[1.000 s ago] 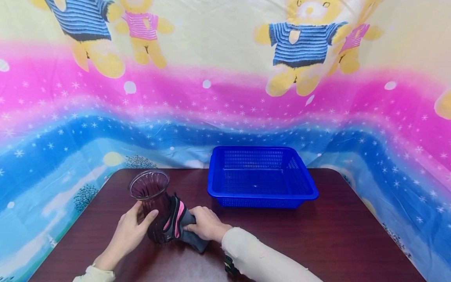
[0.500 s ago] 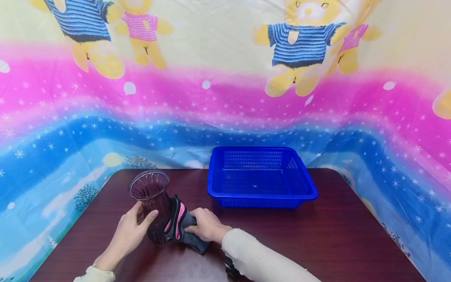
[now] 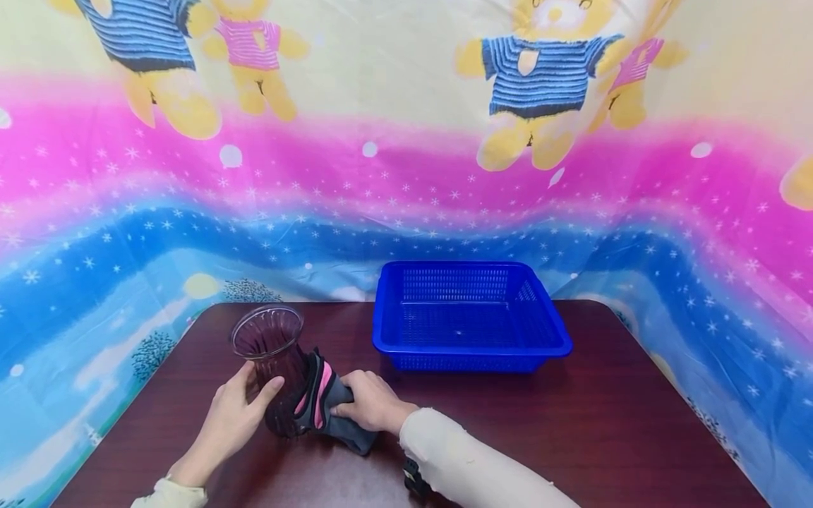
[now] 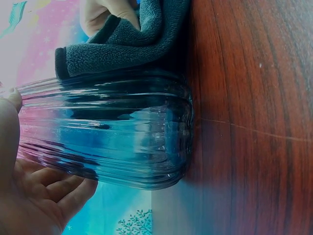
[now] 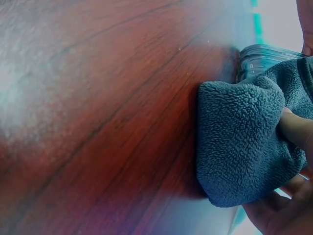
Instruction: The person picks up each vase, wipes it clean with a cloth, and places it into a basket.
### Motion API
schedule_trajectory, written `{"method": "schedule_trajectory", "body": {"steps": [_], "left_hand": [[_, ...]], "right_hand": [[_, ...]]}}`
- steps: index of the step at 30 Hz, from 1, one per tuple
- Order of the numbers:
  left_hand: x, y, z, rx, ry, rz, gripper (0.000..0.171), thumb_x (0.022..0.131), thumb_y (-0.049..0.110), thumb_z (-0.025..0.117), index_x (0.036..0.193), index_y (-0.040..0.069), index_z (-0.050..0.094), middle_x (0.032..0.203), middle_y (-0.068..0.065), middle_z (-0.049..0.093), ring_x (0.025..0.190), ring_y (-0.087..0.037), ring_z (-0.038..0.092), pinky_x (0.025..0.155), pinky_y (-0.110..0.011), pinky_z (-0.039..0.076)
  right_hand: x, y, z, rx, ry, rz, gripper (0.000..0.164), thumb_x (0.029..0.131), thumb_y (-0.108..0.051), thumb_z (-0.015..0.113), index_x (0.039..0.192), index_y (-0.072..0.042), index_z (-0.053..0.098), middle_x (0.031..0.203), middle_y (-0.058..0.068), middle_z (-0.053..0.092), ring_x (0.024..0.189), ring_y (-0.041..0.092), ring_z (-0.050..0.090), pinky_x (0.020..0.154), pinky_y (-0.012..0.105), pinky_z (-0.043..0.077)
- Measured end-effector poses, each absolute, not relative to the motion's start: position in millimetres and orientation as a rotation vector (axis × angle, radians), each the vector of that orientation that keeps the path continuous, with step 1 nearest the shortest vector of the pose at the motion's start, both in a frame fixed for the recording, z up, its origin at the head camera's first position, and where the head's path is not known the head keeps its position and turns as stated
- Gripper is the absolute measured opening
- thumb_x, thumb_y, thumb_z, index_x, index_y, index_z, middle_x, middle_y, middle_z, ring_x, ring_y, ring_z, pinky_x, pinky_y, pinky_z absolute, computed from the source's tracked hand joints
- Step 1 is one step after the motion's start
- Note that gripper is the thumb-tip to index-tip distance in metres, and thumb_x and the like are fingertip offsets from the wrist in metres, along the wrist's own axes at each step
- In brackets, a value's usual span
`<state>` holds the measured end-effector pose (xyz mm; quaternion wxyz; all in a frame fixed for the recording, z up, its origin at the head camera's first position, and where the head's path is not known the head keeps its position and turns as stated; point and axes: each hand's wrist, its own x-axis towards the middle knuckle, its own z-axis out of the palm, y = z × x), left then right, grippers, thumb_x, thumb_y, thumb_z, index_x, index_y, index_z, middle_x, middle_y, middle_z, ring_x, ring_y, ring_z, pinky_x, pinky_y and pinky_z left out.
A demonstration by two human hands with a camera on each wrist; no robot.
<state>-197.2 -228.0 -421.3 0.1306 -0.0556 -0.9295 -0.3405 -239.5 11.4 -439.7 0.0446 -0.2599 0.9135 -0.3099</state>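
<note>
A ribbed, purple-tinted glass vase [image 3: 279, 381] with a flared rim stands on the table at the left of the head view. My left hand [image 3: 231, 413] grips its side, thumb toward me and fingers round the far side. In my right hand [image 3: 371, 402] is a bunched grey cloth [image 3: 346, 427] with pink and black edging, pressed against the vase's right side. The left wrist view shows the vase's base [image 4: 181, 132] at the tabletop and the cloth [image 4: 122, 54] along its wall. In the right wrist view, the thumb pinches the fuzzy cloth [image 5: 239, 142], its lower end close to the wood.
A blue plastic basket [image 3: 473, 351] with perforated sides stands at the back of the dark reddish-brown table [image 3: 559, 430]. Behind the table hangs a curtain [image 3: 406, 183] printed with bears and snowflakes. A black wristband [image 3: 414, 480] shows under the right sleeve.
The view has shifted very slightly. Both hands, the vase and the cloth keep nearly the same places.
</note>
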Motion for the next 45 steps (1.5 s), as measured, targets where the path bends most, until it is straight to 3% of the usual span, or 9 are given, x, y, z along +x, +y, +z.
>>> {"method": "schedule_trajectory", "body": {"steps": [26,35,45], "left_hand": [[-197.3,-226.7,-422.9,-0.201,-2.656,-0.983,0.064,0.103,0.038,0.058,0.143,-0.010,0.045,0.130,-0.036,0.061,0.120,-0.048,0.063,0.099,-0.060,0.052],[-199.1,-227.9,-425.1,-0.212,-2.618,-0.958,0.047,0.101,0.030,0.061,0.133,-0.004,0.054,0.122,-0.030,0.069,0.111,-0.045,0.069,0.095,-0.059,0.054],[-199.8,-227.8,-424.3,-0.203,-2.629,-0.977,0.050,0.101,0.036,0.061,0.134,-0.001,0.054,0.125,-0.029,0.068,0.113,-0.045,0.068,0.095,-0.059,0.055]], "right_hand": [[-244.4,6.9,-411.3,-0.856,2.763,-1.127,0.013,0.089,-0.027,0.077,0.093,-0.015,0.074,0.067,-0.010,0.059,0.060,0.003,0.052,0.053,0.018,0.043],[-245.1,4.1,-399.4,-0.891,2.770,-1.146,0.012,0.090,-0.027,0.077,0.091,-0.016,0.073,0.067,-0.009,0.060,0.060,0.002,0.052,0.053,0.018,0.043],[-244.2,2.6,-390.2,-0.923,2.795,-1.150,0.012,0.089,-0.027,0.077,0.090,-0.016,0.072,0.068,-0.010,0.062,0.061,0.001,0.053,0.053,0.017,0.043]]}}
